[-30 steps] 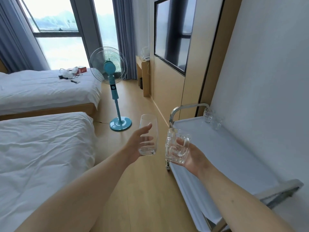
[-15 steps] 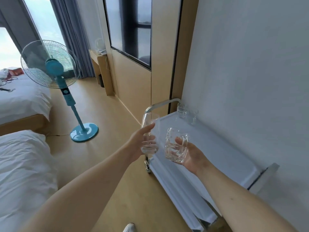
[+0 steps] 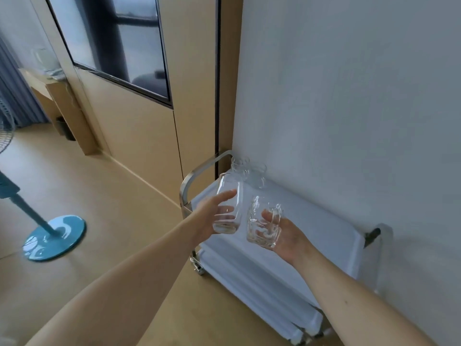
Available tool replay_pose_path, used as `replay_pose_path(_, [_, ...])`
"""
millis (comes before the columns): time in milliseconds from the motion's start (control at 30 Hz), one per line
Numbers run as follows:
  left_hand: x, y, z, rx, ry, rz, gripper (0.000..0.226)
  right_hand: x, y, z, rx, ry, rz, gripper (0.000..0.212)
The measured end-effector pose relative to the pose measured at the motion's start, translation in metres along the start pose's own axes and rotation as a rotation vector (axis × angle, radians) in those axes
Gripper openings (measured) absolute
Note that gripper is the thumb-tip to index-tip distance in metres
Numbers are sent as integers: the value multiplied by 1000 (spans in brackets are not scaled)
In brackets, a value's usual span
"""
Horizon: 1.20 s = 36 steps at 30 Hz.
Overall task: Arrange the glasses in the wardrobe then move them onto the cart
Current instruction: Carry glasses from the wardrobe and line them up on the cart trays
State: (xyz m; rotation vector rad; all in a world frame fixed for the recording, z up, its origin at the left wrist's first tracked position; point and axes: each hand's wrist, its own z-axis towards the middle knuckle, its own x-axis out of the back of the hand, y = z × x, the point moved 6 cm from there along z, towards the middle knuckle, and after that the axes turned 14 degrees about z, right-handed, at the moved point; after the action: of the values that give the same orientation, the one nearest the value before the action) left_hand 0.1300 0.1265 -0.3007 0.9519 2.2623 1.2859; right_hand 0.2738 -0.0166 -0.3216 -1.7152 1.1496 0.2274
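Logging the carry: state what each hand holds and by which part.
Left hand grips the tumbler round its lower body. Right hand holds the mug at its handle side, fingers through the handle.

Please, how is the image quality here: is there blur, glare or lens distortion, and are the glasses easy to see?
Head view: soft daylight, no harsh shadows; wide-angle lens bends the door frame; fan base shows glare; the tall glass in the left hand and the mug in the right hand are slightly blurred; glasses on the cart nearly vanish against the wall.
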Motion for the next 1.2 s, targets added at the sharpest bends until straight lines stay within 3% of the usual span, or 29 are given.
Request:
replay_pose_path(200, [10,1,36,36,-67,47,84,4,6,17,41,117,20,51])
replay_pose_path(367, [8,6,65,42,-113,116,93,19,-7,28,75,210,13,85])
replay_pose_path(533, [-3,14,105,38,-104,214,104,45,-24,54,90,295,17,70])
replay_pose_path(767, [-24,8,180,65,-20,342,82,88,-51,120,121,415,24,52])
replay_pose_path(900, [-35,0,215,96,-34,352,75,112,-58,151,109,433,-23,60])
replay_pose_path(1033, [-44,-7,242,119,-2,364,72,134,-62,176,113,498,-120,40])
replay_pose_path(1200, [-49,-6,271,136,-24,462,70,148,-72,203,154,545,-205,64])
